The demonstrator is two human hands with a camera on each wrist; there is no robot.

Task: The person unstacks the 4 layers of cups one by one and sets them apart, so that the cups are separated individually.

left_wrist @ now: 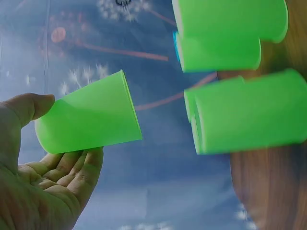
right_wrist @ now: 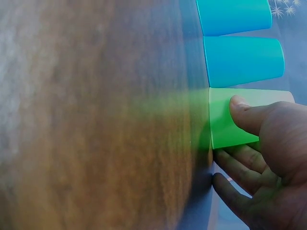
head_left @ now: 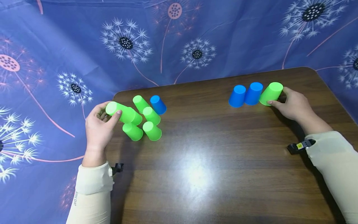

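Note:
My left hand [head_left: 98, 130] grips an upside-down green cup [left_wrist: 88, 115] between thumb and fingers, raised off the table and tilted. Just past it stand more upside-down green cups [head_left: 151, 115], in a close group with one blue cup [head_left: 158, 105]. Over at the far right, my right hand [head_left: 296, 105] holds another upside-down green cup [right_wrist: 225, 112], thumb on one side and fingers on the other. That cup's rim is at the tabletop, close beside a blue cup [head_left: 254, 94]. A second blue cup [head_left: 237, 96] stands to the left of that one.
Both cup groups stand toward the back of a brown wooden table [head_left: 201, 140], with bare tabletop between them. A blue cloth [head_left: 232, 37] with dandelion prints hangs behind the table and along its left side.

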